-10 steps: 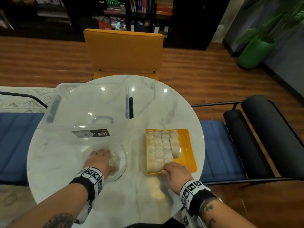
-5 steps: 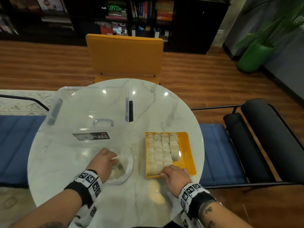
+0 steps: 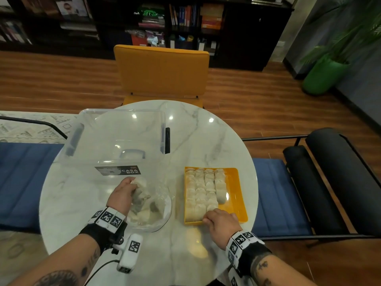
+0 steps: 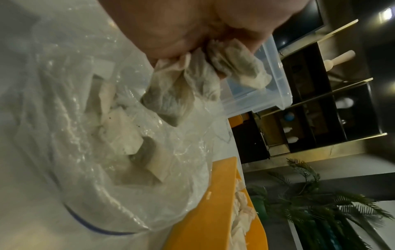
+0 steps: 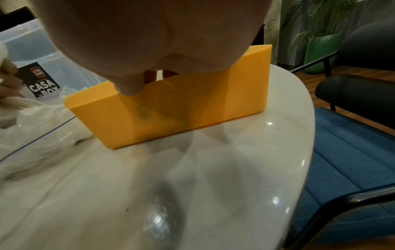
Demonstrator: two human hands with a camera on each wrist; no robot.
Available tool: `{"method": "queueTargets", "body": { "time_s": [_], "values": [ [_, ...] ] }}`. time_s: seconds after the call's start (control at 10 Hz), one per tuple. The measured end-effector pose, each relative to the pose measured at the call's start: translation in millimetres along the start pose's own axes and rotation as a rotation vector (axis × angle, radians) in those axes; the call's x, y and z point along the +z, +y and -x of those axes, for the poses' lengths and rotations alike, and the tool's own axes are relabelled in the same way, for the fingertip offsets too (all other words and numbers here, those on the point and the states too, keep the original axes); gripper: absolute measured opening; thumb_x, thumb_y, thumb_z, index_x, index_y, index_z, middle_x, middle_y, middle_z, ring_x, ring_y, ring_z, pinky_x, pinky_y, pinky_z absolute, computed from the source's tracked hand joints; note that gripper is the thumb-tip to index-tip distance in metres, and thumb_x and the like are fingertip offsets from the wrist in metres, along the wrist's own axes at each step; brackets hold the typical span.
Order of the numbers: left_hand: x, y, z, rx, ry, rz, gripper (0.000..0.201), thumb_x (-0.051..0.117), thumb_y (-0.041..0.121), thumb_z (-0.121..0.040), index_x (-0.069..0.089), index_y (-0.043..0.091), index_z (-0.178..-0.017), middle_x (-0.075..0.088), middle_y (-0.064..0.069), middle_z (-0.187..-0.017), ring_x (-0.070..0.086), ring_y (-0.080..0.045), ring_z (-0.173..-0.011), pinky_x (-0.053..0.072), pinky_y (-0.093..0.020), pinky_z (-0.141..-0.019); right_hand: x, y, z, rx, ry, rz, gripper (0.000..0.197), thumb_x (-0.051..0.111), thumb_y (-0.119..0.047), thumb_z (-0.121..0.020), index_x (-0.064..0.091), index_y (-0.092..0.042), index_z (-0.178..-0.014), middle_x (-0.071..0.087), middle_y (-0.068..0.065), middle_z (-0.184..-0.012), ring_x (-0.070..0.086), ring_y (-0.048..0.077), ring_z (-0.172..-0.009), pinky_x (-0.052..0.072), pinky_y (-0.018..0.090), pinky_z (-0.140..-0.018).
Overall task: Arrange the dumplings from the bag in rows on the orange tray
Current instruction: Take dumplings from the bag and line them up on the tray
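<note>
Several pale, crumpled dumplings (image 4: 205,81) hang from the left hand (image 3: 121,195), whose fingers (image 4: 241,28) curl around them and pinch them just above the bag (image 3: 160,203). Their wrappers are off-white, creased and folded, with greyish patches showing through.

The bag is clear plastic, open at the top, and lies on the round marble counter (image 3: 206,141) just left of the orange tray (image 3: 237,195). More dumplings (image 4: 126,140) lie loose inside it.

The orange tray is rectangular with upright walls. Rows of dumplings (image 3: 203,188) fill its left and middle portion, packed side by side; a bare strip of tray floor shows along its right side.

The right hand (image 3: 221,225) rests at the tray's near edge, with its fingers (image 5: 130,84) bent over the near wall. Whether they pinch a dumpling cannot be told.

A clear plastic storage box (image 3: 115,141) with a dark label stands behind the bag and holds a clear handle-shaped part on its floor.
</note>
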State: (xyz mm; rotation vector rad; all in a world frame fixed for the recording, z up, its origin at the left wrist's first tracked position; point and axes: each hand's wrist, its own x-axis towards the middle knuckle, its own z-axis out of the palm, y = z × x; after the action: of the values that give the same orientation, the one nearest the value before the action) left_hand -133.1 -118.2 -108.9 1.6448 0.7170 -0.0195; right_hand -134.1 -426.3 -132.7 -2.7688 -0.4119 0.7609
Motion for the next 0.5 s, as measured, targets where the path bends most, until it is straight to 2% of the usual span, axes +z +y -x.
{"method": "queueTargets", "body": {
  "time_s": [0.1, 0.2, 0.3, 0.4, 0.5],
  "values": [
    [3, 4, 5, -0.008, -0.02, 0.045, 0.021, 0.047, 0.033, -0.089, 0.061, 0.018, -0.088, 0.06, -0.01, -0.092, 0.055, -0.026, -0.085, 0.044, -0.037, -0.081, 0, 0, 0, -0.001, -0.002, -0.002, 0.03, 0.033, -0.039, -0.103, 0.059, -0.033, -0.116, 0.058, -0.009, -0.118, 0.05, 0.017, -0.116, 0.031, 0.04, -0.096],
    [5, 4, 8, 0.018, 0.021, 0.03, 0.041, 0.05, 0.052, -0.095, 0.064, 0.015, -0.084, 0.058, -0.009, -0.075, 0.054, -0.026, -0.07, 0.046, -0.038, -0.074, 0, 0, 0, 0.001, -0.004, 0.005, 0.031, 0.032, -0.039, -0.103, 0.059, -0.033, -0.117, 0.058, -0.008, -0.119, 0.05, 0.018, -0.116, 0.031, 0.04, -0.096],
    [7, 12, 10, 0.092, 0.098, -0.006, 0.044, 0.051, 0.052, -0.096, 0.062, 0.012, -0.081, 0.051, -0.005, -0.061, 0.054, -0.025, -0.062, 0.043, -0.031, -0.061, -1, 0, 0, 0.002, 0.001, 0.018, 0.03, 0.033, -0.039, -0.103, 0.059, -0.033, -0.118, 0.058, -0.008, -0.118, 0.05, 0.018, -0.116, 0.031, 0.04, -0.096],
    [9, 19, 10, 0.115, 0.116, 0.042, 0.044, 0.055, 0.055, -0.09, 0.063, 0.013, -0.081, 0.049, -0.005, -0.055, 0.057, -0.023, -0.056, 0.049, -0.036, -0.064, -1, 0, -1, 0.004, 0.004, 0.017, 0.03, 0.033, -0.04, -0.103, 0.059, -0.033, -0.117, 0.058, -0.008, -0.118, 0.05, 0.018, -0.116, 0.031, 0.04, -0.096],
    [12, 23, 9, 0.086, 0.115, 0.105, 0.044, 0.058, 0.046, -0.091, 0.057, 0.004, -0.082, 0.036, 0.001, -0.049, 0.038, -0.021, -0.048, 0.039, -0.034, -0.055, -1, 0, -1, 0.006, -0.002, 0.015, 0.031, 0.033, -0.04, -0.103, 0.059, -0.033, -0.118, 0.058, -0.008, -0.118, 0.05, 0.018, -0.116, 0.031, 0.04, -0.096]
  ]
}}
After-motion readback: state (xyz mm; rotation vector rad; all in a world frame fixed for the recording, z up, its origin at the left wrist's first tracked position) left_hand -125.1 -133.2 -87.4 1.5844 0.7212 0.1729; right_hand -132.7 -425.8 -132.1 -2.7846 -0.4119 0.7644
